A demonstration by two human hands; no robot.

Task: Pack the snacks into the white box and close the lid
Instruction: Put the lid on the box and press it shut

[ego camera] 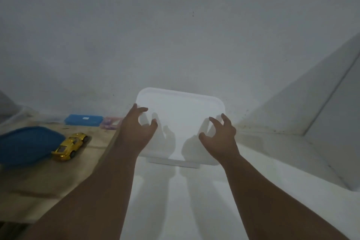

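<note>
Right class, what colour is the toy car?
Metallic gold-yellow: the toy car shows best in the head view, the only one.

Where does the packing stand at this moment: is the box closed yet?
Looks nearly done: the lid lies flat on the white box, and no snacks are in sight. In hand: the left hand and right hand hover over it, fingers bent. Left: perhaps pressing it shut; the seal cannot be judged.

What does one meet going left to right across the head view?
Blue oval container → yellow toy car → pink case → left hand → white box → right hand.
</note>
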